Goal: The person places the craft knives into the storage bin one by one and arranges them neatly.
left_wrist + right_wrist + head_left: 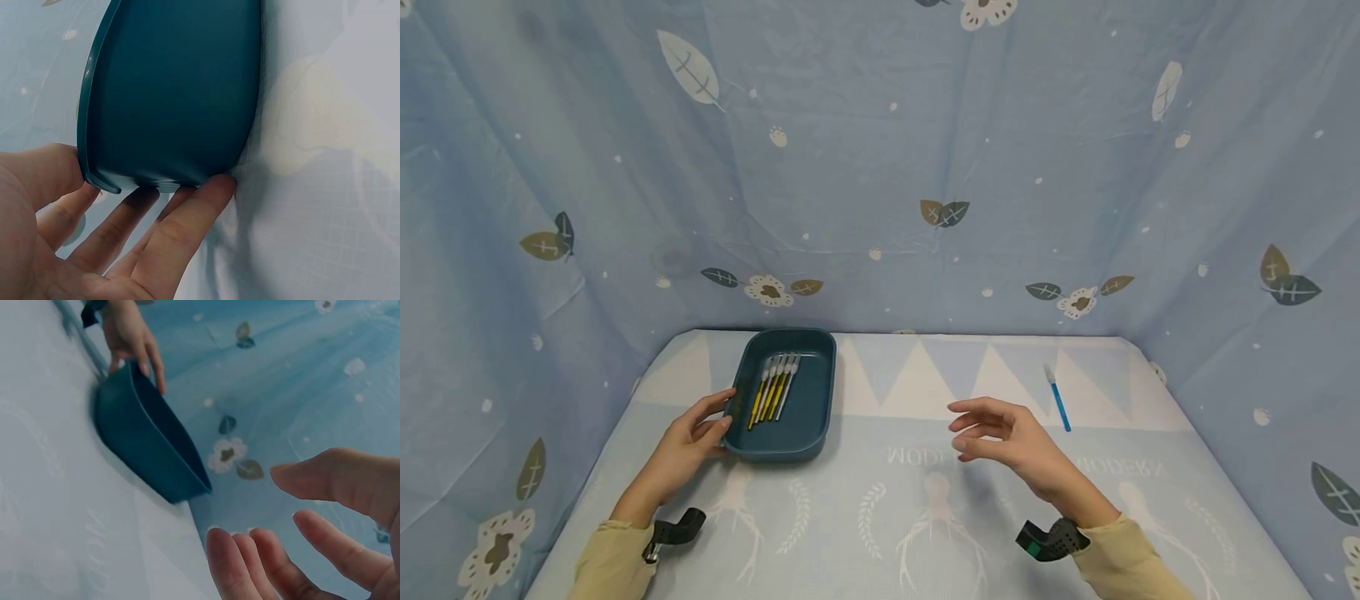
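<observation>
A dark teal plastic bin stands on the left of the table, its side wall filling much of the left wrist view. My left hand rests against the bin's near left side. Its thumb is by the rim, and its fingertips touch the outer wall. Several slim brushes with pale tips, mostly yellow-handled, lie side by side in the bin. Over the table to the right hovers my right hand, fingers loosely bent and holding nothing. A blue brush with a pale tip lies beyond it, to the right.
A pale patterned cloth with triangles and printed trees covers the table. Blue fabric curtains with leaves and flowers rise along its back and sides. Each wrist wears a black device.
</observation>
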Demonstrator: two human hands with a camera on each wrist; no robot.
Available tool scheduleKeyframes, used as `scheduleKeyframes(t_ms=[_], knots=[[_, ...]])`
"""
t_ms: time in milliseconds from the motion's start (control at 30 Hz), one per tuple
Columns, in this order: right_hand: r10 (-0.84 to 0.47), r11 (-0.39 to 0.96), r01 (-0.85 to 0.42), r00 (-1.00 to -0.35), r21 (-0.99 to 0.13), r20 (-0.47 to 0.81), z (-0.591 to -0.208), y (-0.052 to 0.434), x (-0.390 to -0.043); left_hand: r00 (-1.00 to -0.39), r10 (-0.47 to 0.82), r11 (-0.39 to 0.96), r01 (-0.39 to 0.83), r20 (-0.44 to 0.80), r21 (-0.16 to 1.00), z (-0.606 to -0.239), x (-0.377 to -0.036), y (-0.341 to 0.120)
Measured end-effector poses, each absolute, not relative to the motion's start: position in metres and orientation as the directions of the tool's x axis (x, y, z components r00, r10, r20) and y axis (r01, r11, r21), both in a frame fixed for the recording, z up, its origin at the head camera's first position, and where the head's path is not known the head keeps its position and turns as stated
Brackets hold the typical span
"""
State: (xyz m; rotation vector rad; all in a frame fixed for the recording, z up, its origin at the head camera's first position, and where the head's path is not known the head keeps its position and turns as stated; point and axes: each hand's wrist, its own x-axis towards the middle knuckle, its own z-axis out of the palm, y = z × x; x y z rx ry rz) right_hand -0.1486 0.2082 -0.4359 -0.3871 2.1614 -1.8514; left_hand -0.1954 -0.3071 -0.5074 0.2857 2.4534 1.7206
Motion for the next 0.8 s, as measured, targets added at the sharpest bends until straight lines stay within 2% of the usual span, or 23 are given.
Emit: scheduleKeyframes(t_ms=[300, 800], knots=[[-0.262, 0.153, -0.077, -0.964, -0.985, 0.034, -0.434, 0.248, -0.148, -0.974, 0.227, 0.328, 0.088, 0.012, 0.941, -0.507, -0.196, -0.307], [-0.082, 0.321, -0.062, -0.996, -0.945, 0.037, -0.450, 0.304, -0.158, -0.973, 0.230, 0.321, 0.090, 0.015, 0.943, -0.509, -0.196, -0.307]])
